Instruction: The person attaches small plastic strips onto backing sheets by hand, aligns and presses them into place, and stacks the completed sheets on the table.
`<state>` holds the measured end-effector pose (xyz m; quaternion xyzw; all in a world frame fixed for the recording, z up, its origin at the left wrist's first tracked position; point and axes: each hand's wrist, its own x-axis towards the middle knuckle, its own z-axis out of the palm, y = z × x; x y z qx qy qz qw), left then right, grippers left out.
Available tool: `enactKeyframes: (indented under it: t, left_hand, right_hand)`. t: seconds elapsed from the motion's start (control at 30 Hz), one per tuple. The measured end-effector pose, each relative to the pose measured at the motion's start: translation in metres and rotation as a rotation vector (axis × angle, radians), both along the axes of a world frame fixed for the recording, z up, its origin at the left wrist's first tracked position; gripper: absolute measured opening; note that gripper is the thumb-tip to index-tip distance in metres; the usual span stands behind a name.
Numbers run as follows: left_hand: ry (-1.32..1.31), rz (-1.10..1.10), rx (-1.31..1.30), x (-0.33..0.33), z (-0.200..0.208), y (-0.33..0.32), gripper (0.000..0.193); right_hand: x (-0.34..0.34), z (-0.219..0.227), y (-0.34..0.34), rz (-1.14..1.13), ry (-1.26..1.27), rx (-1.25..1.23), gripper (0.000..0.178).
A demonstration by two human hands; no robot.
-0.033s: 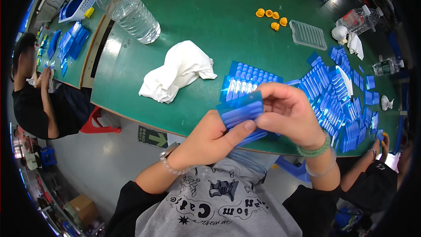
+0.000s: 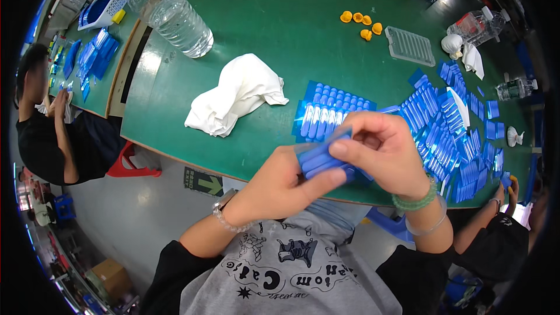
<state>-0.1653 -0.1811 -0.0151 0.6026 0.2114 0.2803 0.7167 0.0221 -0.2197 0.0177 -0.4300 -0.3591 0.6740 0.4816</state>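
My left hand (image 2: 283, 184) and my right hand (image 2: 388, 154) meet over the near edge of the table. Between them is a small blue ridged plastic piece (image 2: 319, 162) with a filmy sheet at its upper edge. My left hand grips its left side, thumb laid toward the front. The right thumb and fingers pinch near its upper right corner, slightly blurred. Just beyond my hands lie blue sheets of rounded strips (image 2: 335, 102) in neat rows. A large loose pile of similar blue strips (image 2: 437, 131) spreads to the right.
A crumpled white cloth (image 2: 236, 96) and a water bottle (image 2: 178, 20) stand left. Orange finger cots (image 2: 366, 20) and a clear ridged tray (image 2: 409, 46) lie farther back. One co-worker (image 2: 49, 128) sits at the left table; another's hand (image 2: 508, 186) is at the right edge.
The blue piece has tilted, with its filmy upper sheet now blurred and bent by my right fingers. My right thumb has moved up and left onto it.
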Motion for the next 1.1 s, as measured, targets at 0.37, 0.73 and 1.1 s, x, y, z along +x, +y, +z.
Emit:
enactKeyframes:
  t: [0.37, 0.73, 1.1]
  left_hand:
    - [0.131, 0.155, 0.291, -0.001, -0.007, 0.017, 0.024]
    - [0.039, 0.175, 0.202, -0.006, -0.013, 0.018, 0.025]
    - [0.155, 0.032, 0.336, -0.004, -0.007, 0.009, 0.023]
  right_hand:
    - [-0.007, -0.012, 0.001, -0.061, 0.065, 0.039, 0.007]
    - [-0.019, 0.005, 0.000, -0.075, 0.049, -0.066, 0.009]
    - [-0.011, -0.007, -0.006, -0.140, -0.059, -0.019, 0.011]
